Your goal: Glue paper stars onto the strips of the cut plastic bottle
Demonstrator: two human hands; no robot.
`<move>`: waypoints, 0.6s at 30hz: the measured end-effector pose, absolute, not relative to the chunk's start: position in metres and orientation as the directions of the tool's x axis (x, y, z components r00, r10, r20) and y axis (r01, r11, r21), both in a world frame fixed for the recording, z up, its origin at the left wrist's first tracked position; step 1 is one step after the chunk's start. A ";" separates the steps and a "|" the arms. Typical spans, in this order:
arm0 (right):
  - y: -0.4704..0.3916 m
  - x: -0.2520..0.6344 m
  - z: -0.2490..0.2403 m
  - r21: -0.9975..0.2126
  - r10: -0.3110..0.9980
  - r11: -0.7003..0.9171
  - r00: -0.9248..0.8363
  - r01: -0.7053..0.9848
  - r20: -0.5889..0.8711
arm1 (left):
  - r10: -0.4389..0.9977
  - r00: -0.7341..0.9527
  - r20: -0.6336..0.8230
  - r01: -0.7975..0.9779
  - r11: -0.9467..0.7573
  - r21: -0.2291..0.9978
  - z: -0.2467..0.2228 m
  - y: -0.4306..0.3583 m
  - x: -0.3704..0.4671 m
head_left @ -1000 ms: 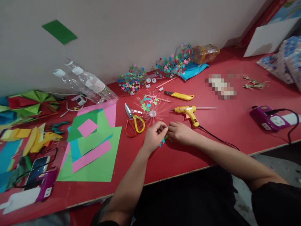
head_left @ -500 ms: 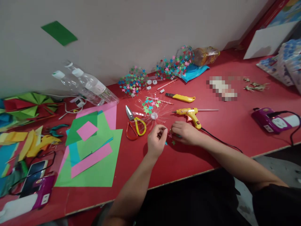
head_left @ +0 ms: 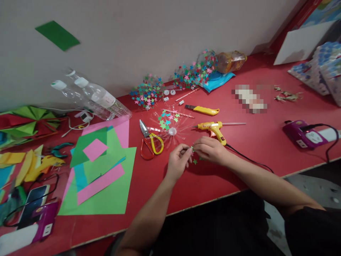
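My left hand (head_left: 178, 161) is closed in a pinch, with a small green paper star (head_left: 191, 148) at its fingertips. My right hand (head_left: 210, 150) meets it from the right, fingers curled together, and what they pinch is hidden. Below the fingers, another green star (head_left: 195, 161) lies on the red table. Just beyond the hands stands a clear plastic piece (head_left: 172, 131), its strips splayed out like a flower. Loose pink, green and blue stars (head_left: 165, 122) lie on those strips. A yellow hot glue gun (head_left: 213, 128) rests behind my right hand, and scissors (head_left: 151, 142) lie left of my left hand.
A yellow utility knife (head_left: 204, 110) lies past the glue gun. Star-covered clear shapes (head_left: 147, 92) stand along the wall near plastic bottles (head_left: 98, 94). Coloured paper sheets (head_left: 117, 185) spread on the left. A purple power strip (head_left: 299, 133) sits at right.
My hands have come together until the fingertips meet, and a green star now shows between them. The whole view has shifted slightly.
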State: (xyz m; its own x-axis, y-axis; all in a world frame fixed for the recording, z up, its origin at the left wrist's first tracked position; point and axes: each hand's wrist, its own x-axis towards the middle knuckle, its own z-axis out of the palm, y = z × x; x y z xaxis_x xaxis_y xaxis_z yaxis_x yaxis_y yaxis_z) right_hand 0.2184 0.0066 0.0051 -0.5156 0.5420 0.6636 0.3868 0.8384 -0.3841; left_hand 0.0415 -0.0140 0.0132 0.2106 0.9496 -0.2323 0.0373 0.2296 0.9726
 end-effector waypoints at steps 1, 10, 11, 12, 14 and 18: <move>0.007 0.219 0.006 -0.385 0.540 0.840 -0.514 0.383 0.666 | 0.946 0.220 -0.238 0.027 0.238 0.971 0.013 -0.014 0.041; 0.006 0.217 0.012 -0.842 0.859 0.473 -0.347 0.260 0.375 | 0.967 0.197 -0.162 0.059 0.154 0.986 0.011 -0.014 0.038; 0.006 0.217 0.012 -0.869 0.872 0.433 -0.354 0.239 0.338 | 0.968 0.199 -0.153 0.069 0.142 0.987 0.010 -0.014 0.038; 0.007 0.216 0.012 -0.887 0.877 0.407 -0.364 0.221 0.312 | 0.968 0.201 -0.150 0.074 0.138 0.988 0.010 -0.014 0.038; 0.007 0.215 0.011 -0.907 0.888 0.368 -0.366 0.204 0.278 | 0.965 0.211 -0.156 0.073 0.143 0.987 0.010 -0.014 0.039; 0.008 0.214 0.013 -0.909 0.896 0.350 -0.366 0.227 0.253 | 0.963 0.223 -0.150 0.070 0.138 0.988 0.007 -0.015 0.039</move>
